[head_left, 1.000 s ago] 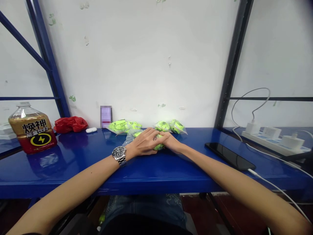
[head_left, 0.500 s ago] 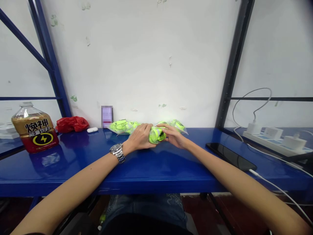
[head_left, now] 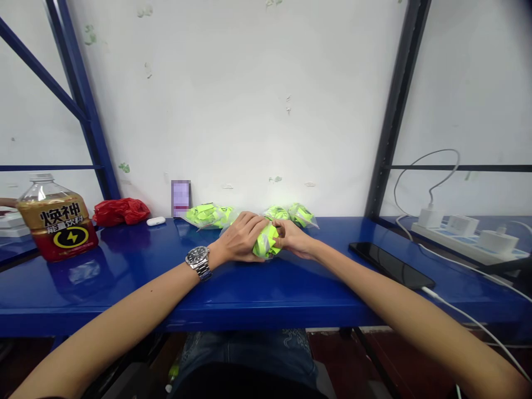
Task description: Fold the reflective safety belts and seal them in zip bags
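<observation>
Between my hands is a neon yellow-green bundle [head_left: 266, 243] with silvery strips, apparently folded fabric in clear plastic. My left hand [head_left: 242, 235], with a metal watch [head_left: 199, 260] at its wrist, wraps over the bundle's left side. My right hand [head_left: 294, 239] pinches its right edge with thumb and fingers. Both hands are just above the blue table [head_left: 266, 288]; part of the bundle is hidden under the left fingers. Behind them lie similar bagged neon bundles: one at the left [head_left: 210, 215], and more at the right [head_left: 302, 215] near the wall.
A large drink bottle [head_left: 60, 221] and a red plastic bag [head_left: 121, 211] stand at the left, near a white earphone case [head_left: 155, 221] and an upright phone [head_left: 181, 198]. At the right lie a black phone [head_left: 390, 265] on a white cable and a power strip [head_left: 469, 238] with chargers.
The bundle has turned between my hands and sits slightly lower. My right fingers have drawn back from over its top to its right edge, while my left hand has shifted slightly right.
</observation>
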Tool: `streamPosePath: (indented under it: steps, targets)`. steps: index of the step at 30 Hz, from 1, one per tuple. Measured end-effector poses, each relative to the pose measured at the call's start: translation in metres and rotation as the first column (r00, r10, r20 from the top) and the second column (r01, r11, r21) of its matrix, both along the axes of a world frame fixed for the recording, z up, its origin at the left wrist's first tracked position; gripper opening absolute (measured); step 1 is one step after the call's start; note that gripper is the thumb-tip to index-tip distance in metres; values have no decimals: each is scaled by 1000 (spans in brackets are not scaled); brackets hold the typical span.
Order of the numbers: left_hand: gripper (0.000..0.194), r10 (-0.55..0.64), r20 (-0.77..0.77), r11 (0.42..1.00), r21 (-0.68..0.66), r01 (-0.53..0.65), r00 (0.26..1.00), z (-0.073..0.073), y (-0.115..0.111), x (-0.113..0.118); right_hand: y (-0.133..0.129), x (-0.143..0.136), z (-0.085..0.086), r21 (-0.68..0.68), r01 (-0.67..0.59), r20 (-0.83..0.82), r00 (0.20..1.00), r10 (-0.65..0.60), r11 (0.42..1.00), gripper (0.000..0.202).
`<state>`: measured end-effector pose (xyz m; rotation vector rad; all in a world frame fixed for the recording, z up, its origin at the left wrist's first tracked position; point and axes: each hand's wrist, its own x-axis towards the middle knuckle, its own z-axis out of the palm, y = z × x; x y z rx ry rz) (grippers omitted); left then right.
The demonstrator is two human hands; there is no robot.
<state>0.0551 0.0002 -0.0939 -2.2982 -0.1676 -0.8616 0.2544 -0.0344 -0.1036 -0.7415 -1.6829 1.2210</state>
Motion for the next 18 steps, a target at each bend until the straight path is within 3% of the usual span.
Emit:
streamPosePath:
  steps: [6,12,15,18]
  targets:
    - [54,21,30,999,25,-22,999,-1,-15,13,7,-13,-9,68,308,46,949,-312,949,34]
    - [59,-9,43,999,-30,10,999,-6,-15,18,12,-15,-14,203,542,242,779,-578,815,22]
    - [64,3,69,999,-45,0,998,-6,-13,18,14,-11,-11,297,522,212,780,-589,799,22]
    - [70,54,146,997,-55,-47,988,-4,-11,18,11,-6,-4,298,422,109,876,-470,856,23]
